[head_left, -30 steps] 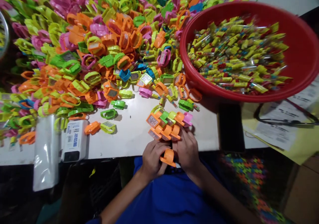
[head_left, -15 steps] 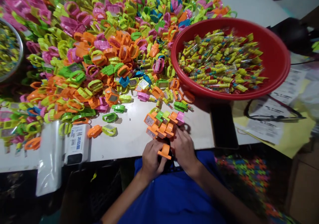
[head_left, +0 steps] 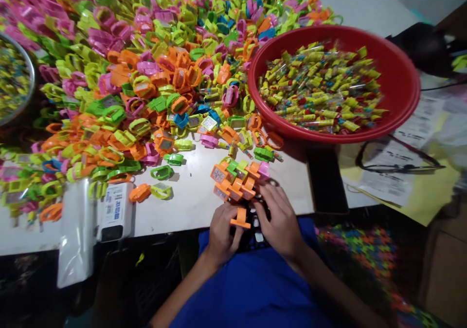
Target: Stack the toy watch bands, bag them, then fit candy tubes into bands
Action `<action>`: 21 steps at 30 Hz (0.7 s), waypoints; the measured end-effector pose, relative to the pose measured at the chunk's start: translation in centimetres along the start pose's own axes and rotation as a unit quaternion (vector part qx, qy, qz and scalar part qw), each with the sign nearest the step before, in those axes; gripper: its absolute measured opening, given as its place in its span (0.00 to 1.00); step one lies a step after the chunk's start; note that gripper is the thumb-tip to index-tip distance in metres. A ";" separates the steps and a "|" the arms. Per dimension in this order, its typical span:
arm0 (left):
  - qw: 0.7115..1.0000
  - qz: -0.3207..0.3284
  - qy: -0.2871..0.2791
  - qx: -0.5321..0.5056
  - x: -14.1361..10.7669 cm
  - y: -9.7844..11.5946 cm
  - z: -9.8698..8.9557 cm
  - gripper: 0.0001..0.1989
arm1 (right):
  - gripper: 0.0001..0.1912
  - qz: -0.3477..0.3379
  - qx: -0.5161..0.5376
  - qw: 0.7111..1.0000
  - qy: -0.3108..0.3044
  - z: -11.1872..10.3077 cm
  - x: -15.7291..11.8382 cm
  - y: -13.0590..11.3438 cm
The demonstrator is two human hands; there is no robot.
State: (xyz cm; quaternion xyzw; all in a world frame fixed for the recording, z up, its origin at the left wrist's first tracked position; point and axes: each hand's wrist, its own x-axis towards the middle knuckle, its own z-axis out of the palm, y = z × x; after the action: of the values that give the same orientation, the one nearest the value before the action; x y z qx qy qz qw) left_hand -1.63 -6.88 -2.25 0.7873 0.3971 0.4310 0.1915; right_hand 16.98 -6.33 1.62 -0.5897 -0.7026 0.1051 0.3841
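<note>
My left hand (head_left: 222, 231) is closed around an orange plastic toy watch (head_left: 241, 218), whose curved band shows above the thumb and fingers. Just beyond both hands, a tight cluster of toy watches (head_left: 236, 181), mostly orange with some green, yellow and pink, stands at the table's front. My right hand (head_left: 280, 221) is beside the cluster's right side, its fingers bent but apart from the thumb, and I see nothing between them. Its fingertips lie close to the pink watch. Between the hands, small white and dark pieces (head_left: 258, 234) show below table level, too unclear to name.
A large heap of colourful toy watches (head_left: 146, 75) covers the table's back and left. A red basin (head_left: 401, 99) holds yellow wrapped tubes; a metal bowl (head_left: 32, 80) stands far left. Nearby lie clear plastic bags (head_left: 76, 235), a white box (head_left: 116, 209), a dark phone (head_left: 327, 184) and glasses (head_left: 397, 167).
My right hand has drawn slightly right, away from the left hand, and its fingers have spread. The left hand keeps the orange watch. The view has shifted slightly.
</note>
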 end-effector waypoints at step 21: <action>0.969 0.165 0.037 0.179 7.5 1.8 -4.5 0.24 | 0.10 0.254 0.227 0.940 0.005 -0.5 0.0 2.0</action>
State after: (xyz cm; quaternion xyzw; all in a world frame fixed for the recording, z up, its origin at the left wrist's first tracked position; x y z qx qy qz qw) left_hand -2.18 -2.28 5.34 0.8469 0.3389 0.4078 -0.0416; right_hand 18.83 -5.94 0.74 -0.6458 -0.4853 0.3532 0.4720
